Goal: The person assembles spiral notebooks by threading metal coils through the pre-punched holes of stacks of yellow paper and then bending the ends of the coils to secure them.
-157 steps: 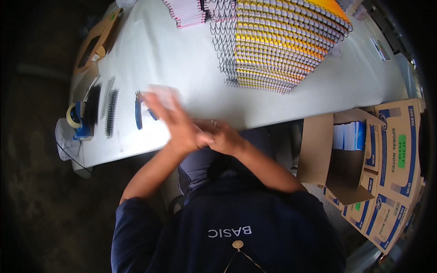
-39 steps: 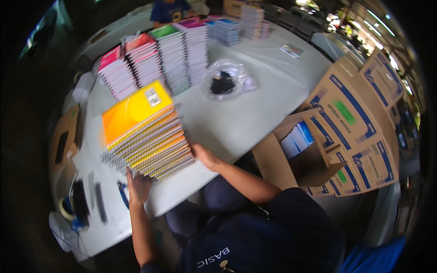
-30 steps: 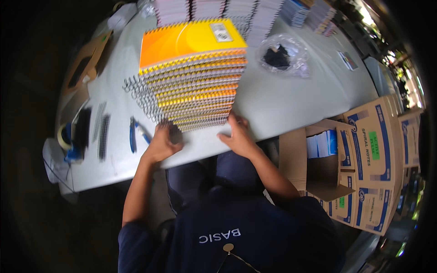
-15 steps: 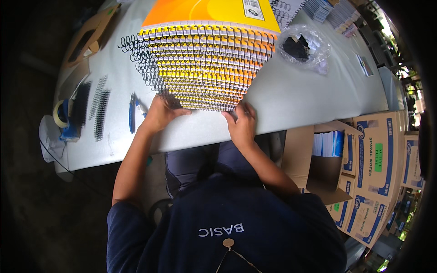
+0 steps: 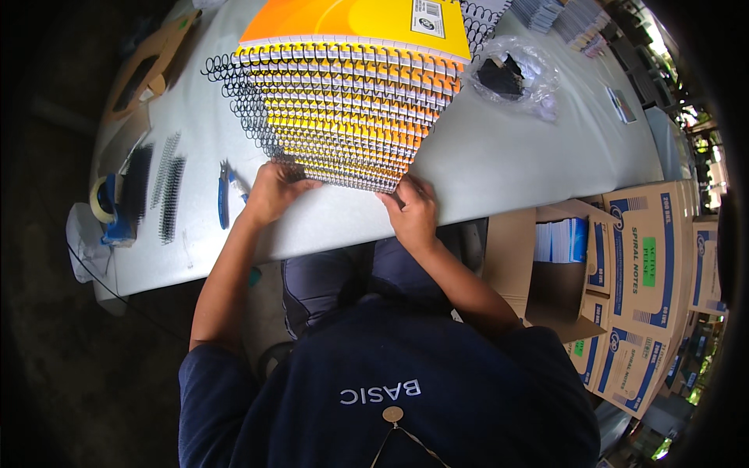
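Note:
A tall stack of spiral notebooks (image 5: 343, 117) with yellow-orange covers rises from the table, its bound side facing me. Black wire coils stick out past the stack's left side. At the lower left corner, my left hand (image 5: 271, 193) holds the bottom of the stack, thumb along the near edge and the other fingers partly hidden. My right hand (image 5: 413, 210) grips the lower right corner, its thumb in front and its fingers curled at the side.
On the table's left lie blue-handled pliers (image 5: 224, 199), loose black coils (image 5: 172, 199), a tape dispenser (image 5: 115, 209) and a cardboard piece (image 5: 152, 62). A clear plastic bag (image 5: 538, 82) sits right of the stack. Cardboard boxes (image 5: 636, 265) stand at right, an open one holding blue notebooks (image 5: 562, 240).
The upper part of the stack has shifted slightly left in the picture. Both hands stay at its lower corners with nearly the same hold.

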`<move>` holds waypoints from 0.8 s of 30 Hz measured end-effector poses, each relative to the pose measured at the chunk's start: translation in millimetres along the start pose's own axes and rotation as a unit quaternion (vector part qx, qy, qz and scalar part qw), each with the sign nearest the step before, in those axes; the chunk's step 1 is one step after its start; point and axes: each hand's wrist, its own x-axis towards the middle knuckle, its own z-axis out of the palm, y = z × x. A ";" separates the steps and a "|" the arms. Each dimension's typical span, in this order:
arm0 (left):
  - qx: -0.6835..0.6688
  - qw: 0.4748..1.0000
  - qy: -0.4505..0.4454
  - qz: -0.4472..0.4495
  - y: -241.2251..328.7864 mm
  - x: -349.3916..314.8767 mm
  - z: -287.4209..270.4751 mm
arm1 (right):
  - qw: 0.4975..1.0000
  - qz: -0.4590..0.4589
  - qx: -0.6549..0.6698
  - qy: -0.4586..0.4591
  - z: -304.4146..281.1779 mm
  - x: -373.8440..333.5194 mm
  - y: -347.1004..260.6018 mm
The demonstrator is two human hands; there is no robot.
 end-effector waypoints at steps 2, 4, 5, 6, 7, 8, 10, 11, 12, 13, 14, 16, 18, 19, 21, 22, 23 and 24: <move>-0.017 1.000 0.020 -0.015 -3.2 -2.5 4.4 | 1.000 0.020 0.012 -0.002 -1.1 1.1 -2.2; -0.022 0.999 0.038 -0.012 -6.3 -8.5 8.5 | 0.998 0.043 0.050 -0.016 -0.4 2.6 -0.8; -0.020 0.999 0.045 -0.009 -6.6 -11.6 12.1 | 0.995 0.056 0.079 -0.029 -0.4 1.4 4.2; -0.017 0.998 0.052 -0.006 -6.9 -14.8 15.9 | 0.991 0.069 0.109 -0.043 -1.0 0.9 9.1; -0.015 0.998 0.060 -0.004 -7.0 -18.0 19.6 | 0.987 0.088 0.124 -0.048 -2.0 0.1 13.5; -0.030 0.996 0.084 -0.022 -4.9 -22.2 25.4 | 0.983 0.106 0.139 -0.057 -4.2 0.0 13.9; -0.013 0.993 0.115 -0.030 -1.3 -29.1 33.8 | 0.965 0.141 0.213 -0.060 -6.8 1.2 12.9; -0.013 0.991 0.127 -0.032 1.4 -31.3 37.4 | 0.965 0.142 0.212 -0.065 -8.2 1.9 11.9; -0.010 0.989 0.149 -0.006 -5.0 -32.1 42.3 | 0.964 0.143 0.211 -0.069 -9.8 1.9 10.9; -0.003 0.987 0.162 -0.014 -6.7 -34.1 44.4 | 0.964 0.145 0.210 -0.073 -11.8 1.8 9.9; 0.004 0.984 0.176 -0.020 -5.7 -35.6 45.7 | 0.967 0.145 0.186 -0.098 -15.2 3.0 9.8; 0.014 0.986 0.155 -0.064 -11.4 -37.9 41.6 | 0.969 0.144 0.135 -0.148 -22.0 4.6 8.0; -0.104 0.970 0.219 0.005 14.2 -36.8 40.5 | 0.981 0.085 0.139 -0.103 -33.7 9.2 -7.3; -0.163 0.954 0.248 0.040 23.0 -36.2 40.4 | 0.985 0.055 0.141 -0.079 -38.1 9.1 -12.5; -0.115 0.932 0.332 0.095 28.7 -33.3 41.2 | 0.977 0.045 0.206 -0.042 -38.7 9.5 -10.6; -0.153 0.908 0.365 0.134 33.1 -26.7 46.7 | 0.967 0.024 0.252 -0.008 -35.3 16.1 -8.7; -0.189 0.882 0.398 0.169 40.4 -19.9 52.7 | 0.954 0.005 0.298 0.024 -31.1 24.8 -12.0; -0.178 0.871 0.425 0.168 48.0 -12.7 59.2 | 0.949 -0.027 0.307 0.069 -28.6 37.1 -24.8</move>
